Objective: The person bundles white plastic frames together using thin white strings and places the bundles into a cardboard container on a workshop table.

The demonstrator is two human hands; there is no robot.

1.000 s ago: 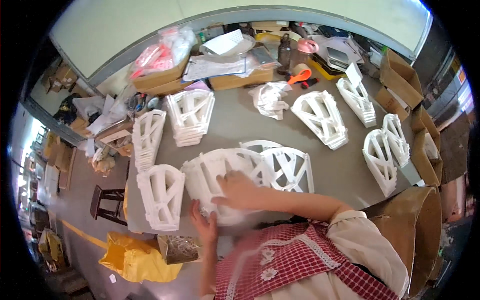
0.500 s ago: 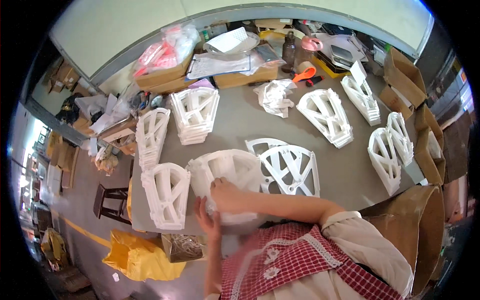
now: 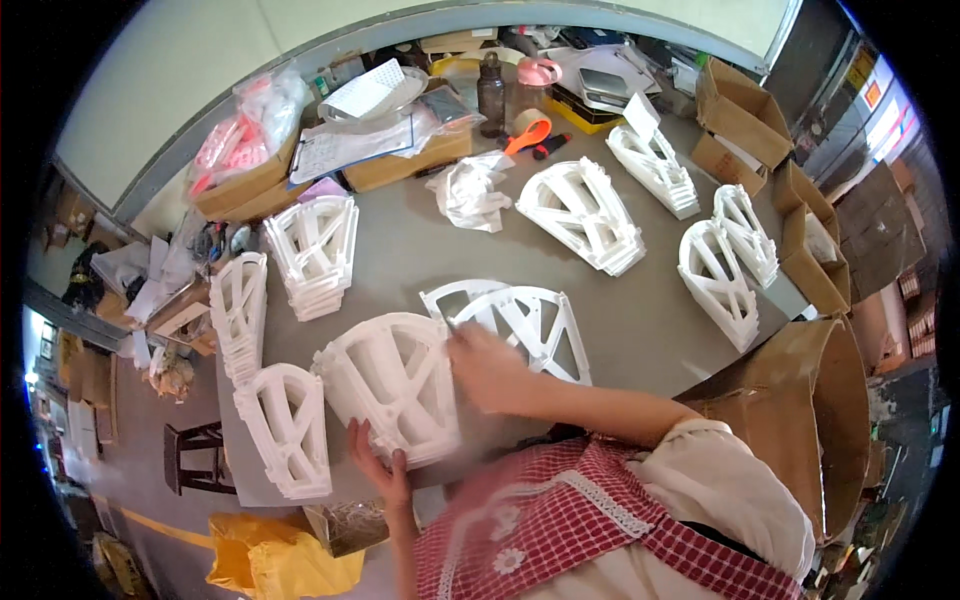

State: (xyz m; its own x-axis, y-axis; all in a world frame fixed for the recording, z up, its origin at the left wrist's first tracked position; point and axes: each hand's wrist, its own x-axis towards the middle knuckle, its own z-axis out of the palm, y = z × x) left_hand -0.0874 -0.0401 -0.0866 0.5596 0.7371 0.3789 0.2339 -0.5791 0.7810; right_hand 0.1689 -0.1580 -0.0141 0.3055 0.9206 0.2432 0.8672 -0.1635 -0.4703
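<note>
A wide, fan-shaped white plastic panel piece with cut-out openings point(image 3: 400, 385) lies in front of me on the grey table. My left hand point(image 3: 382, 468) touches its lower left edge, with fingers stretched and thumb apart. Just past its right side is my right hand point(image 3: 490, 368), smeared by motion, so its grip cannot be made out. Beyond and partly behind that hand lie loose flat white fan-shaped frames point(image 3: 545, 325), overlapping one another. Close by on the left stands a stack of narrower white frames point(image 3: 283, 430).
More white frame stacks stand at the left point(image 3: 312, 250), far middle point(image 3: 582, 215) and right point(image 3: 718, 285). Crumpled white paper point(image 3: 472, 192), an orange tape dispenser point(image 3: 530, 130) and a dark bottle point(image 3: 491, 95) sit at the back. A large cardboard box point(image 3: 780, 410) adjoins the right edge.
My right hand has moved from on top of the wide piece to its right side, toward the loose frames. My left hand remains at the piece's lower left. The whole view has shifted.
</note>
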